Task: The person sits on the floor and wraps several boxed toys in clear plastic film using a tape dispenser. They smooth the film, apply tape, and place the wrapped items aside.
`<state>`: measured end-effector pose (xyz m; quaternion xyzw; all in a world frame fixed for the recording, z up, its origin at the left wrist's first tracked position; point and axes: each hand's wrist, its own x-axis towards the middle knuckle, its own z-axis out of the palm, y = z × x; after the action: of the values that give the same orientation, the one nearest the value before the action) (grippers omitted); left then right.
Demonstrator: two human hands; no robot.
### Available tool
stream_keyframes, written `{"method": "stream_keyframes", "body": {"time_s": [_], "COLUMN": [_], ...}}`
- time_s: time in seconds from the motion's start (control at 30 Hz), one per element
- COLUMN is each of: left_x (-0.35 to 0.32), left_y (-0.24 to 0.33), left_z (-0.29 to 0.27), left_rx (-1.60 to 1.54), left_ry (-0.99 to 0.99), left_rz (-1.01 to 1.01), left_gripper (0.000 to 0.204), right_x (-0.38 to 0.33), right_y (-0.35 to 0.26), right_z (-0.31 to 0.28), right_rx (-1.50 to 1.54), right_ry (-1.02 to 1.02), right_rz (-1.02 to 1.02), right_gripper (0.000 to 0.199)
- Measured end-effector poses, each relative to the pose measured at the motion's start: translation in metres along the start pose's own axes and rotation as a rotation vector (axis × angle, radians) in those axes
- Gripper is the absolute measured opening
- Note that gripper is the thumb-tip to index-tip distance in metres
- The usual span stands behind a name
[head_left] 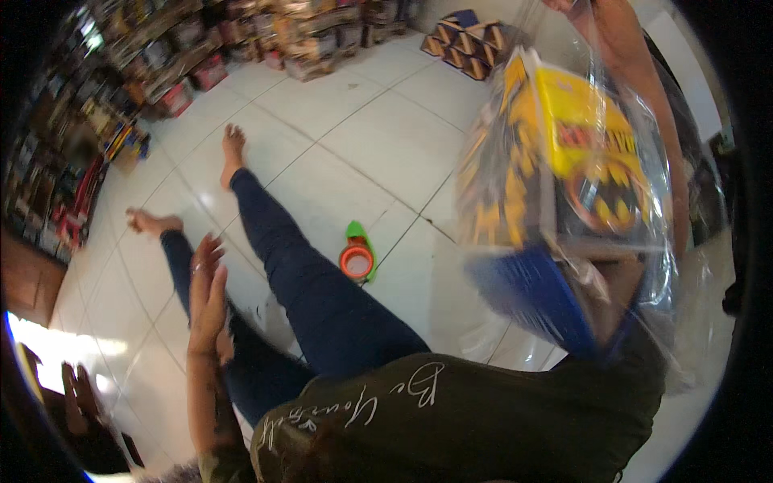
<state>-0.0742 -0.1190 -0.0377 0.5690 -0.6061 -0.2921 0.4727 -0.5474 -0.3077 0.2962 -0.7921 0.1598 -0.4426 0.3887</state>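
Note:
My right hand [573, 6] is up at the top edge, partly cut off, and closed on the gathered top of a clear plastic bag [664, 322]. Inside the bag hang yellow and black boxes [600, 181] with a bat emblem, above an open-sided blue cardboard piece [527, 290]; motion blurs them somewhat. My left hand [208, 294] is raised over my left leg, fingers stretched out, holding nothing. On the floor past my right thigh lies a green tape dispenser [370, 233] with an orange tape roll [357, 262].
My legs [298, 266] stretch out over white floor tiles [354, 173]. Stacks of packaged goods [314, 44] line the far wall, and more crowd the left shelves [72, 177]. Folded blue and brown cardboard pieces [467, 44] are piled at the back, behind the bag.

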Motion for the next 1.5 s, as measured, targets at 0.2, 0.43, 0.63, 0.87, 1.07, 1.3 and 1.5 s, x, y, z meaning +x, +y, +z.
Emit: {"method": "stream_keyframes", "body": {"time_s": [0.2,0.43,0.63,0.87,1.07,1.3,1.5], "left_x": [-0.005,-0.106,-0.144,-0.174,-0.172,-0.175,-0.179], "left_y": [-0.07,-0.058,-0.031,0.046,0.063,0.045,0.045], "left_z": [-0.063,-0.199,-0.157,-0.19,-0.185,-0.192,-0.192], "left_rx": [-0.879,-0.935,0.562,0.46,0.305,0.209,0.115], "left_ry": [-0.018,0.3,0.638,0.846,0.906,0.851,0.874], "left_rz": [-0.464,-0.166,-0.295,0.067,-0.049,0.024,0.134], "left_gripper": [0.066,0.059,0.042,0.044,0.06,0.063,0.045], "right_x": [0.042,0.017,-0.013,-0.1,-0.115,-0.086,-0.069], "right_y": [-0.006,0.024,0.065,0.103,0.145,0.133,0.12], "right_z": [0.203,0.306,0.328,0.266,0.319,0.349,0.363], "right_rx": [-0.081,0.575,0.917,1.138,0.787,0.034,0.083], "right_ry": [-0.613,-0.39,-0.123,0.078,-0.347,-0.5,-0.532], "right_rz": [-0.161,-0.23,-0.165,0.035,0.028,-0.073,0.019], "right_gripper": [0.039,0.037,0.037,0.039,0.041,0.118,0.141]}}
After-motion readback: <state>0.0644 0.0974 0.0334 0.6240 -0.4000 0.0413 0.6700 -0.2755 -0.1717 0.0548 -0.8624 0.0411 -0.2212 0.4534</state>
